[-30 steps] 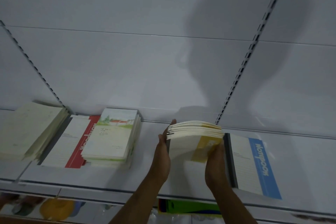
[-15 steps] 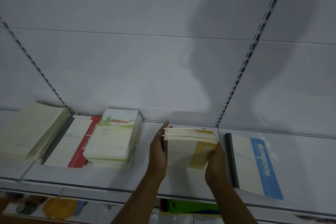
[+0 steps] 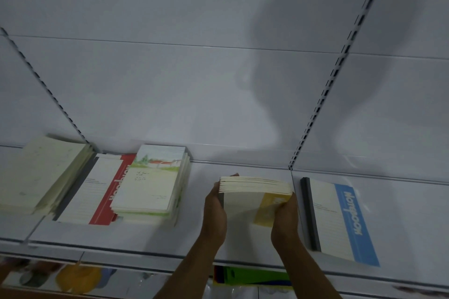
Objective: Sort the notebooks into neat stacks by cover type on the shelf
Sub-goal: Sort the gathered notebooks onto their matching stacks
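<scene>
You face a white shelf [image 3: 150,238] backed by white panels with two slotted uprights [image 3: 323,107], and a shadow falls across the back wall. Your left hand [image 3: 215,211] and right hand [image 3: 285,216] clamp a stack of yellow-band notebooks [image 3: 252,198] from both sides, near the shelf's middle; whether its lower edge touches the shelf is hard to tell. Bare shelf lies open between that stack and the landscape-cover stack [image 3: 150,182] to the left. Just beside your right hand a blue-band notebook [image 3: 340,218] lies flat, reaching toward the front edge. Toward the left end, a red-band notebook [image 3: 97,192] is partly covered by the landscape stack, and a cream stack [image 3: 38,172] is cut off by the frame. Below the front edge, green and yellow items are blurred beyond naming.
</scene>
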A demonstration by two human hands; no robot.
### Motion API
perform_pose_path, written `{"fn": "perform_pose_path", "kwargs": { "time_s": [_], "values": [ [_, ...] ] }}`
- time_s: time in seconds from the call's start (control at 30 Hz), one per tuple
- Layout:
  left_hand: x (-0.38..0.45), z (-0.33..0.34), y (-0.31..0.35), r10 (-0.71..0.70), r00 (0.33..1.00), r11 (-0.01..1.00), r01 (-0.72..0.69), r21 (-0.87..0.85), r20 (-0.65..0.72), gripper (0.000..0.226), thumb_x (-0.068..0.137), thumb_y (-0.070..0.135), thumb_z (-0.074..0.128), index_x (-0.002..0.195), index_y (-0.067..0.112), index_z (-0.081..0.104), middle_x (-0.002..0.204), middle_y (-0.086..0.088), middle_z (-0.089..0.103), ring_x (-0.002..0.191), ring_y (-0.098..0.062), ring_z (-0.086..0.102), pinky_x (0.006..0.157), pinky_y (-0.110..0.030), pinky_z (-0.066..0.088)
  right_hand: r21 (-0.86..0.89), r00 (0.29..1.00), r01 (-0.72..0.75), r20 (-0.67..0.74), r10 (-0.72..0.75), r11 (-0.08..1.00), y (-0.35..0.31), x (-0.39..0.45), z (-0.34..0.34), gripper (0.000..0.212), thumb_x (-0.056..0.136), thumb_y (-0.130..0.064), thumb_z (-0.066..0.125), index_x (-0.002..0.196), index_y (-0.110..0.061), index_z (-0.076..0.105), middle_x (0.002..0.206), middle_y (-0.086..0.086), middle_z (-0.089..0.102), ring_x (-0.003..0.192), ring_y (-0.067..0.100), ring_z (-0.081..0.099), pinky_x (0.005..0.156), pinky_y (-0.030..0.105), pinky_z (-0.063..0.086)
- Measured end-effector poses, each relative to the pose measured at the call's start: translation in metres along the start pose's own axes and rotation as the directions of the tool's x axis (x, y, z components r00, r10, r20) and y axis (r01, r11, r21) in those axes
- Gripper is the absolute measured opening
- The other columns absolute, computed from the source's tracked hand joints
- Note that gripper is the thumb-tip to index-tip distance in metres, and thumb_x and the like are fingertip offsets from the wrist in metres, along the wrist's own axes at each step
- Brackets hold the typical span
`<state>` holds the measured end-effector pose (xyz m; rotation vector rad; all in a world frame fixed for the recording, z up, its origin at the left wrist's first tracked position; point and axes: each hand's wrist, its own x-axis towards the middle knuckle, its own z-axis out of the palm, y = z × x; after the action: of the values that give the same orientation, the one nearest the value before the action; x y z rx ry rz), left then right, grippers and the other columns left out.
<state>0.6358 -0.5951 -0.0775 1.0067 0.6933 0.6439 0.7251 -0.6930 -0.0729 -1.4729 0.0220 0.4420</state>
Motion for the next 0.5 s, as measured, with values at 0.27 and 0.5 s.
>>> {"fn": "perform_pose_path", "kwargs": {
  "time_s": [0.27, 0.5],
  "values": [
    [0.009, 0.009, -0.011, -0.047, 0.978, 0.988, 0.016, -0.153, -0.205, 0.065, 0.104, 0.039, 0.024, 0.067, 0.034, 0.077, 0.069, 0.002, 0.073, 0.062, -0.009, 0.070, 0.049, -0.017, 0.051, 0.017, 0.990, 0.011, -0.142, -0.008, 1.000, 0.003, 0.006, 0.009, 0.044, 0.103, -0.024, 0.029, 0.068, -0.022, 0.056, 0.055, -0.008, 0.060, 0.054, 0.006, 0.059, 0.056, 0.027, 0.042],
    [0.011, 0.010, -0.007, 0.005, 0.986, 0.995, -0.021, -0.092, -0.170, 0.062, 0.105, 0.028, 0.022, 0.073, 0.027, 0.076, 0.071, 0.001, 0.073, 0.066, -0.011, 0.069, 0.053, -0.022, 0.052, -0.175, 0.996, -0.079, -0.062, 0.069, 0.981, 0.033, 0.012, -0.001, 0.037, 0.103, -0.018, 0.026, 0.078, -0.014, 0.053, 0.073, 0.009, 0.060, 0.068, 0.025, 0.060, 0.063, 0.040, 0.054]
  ]
}}
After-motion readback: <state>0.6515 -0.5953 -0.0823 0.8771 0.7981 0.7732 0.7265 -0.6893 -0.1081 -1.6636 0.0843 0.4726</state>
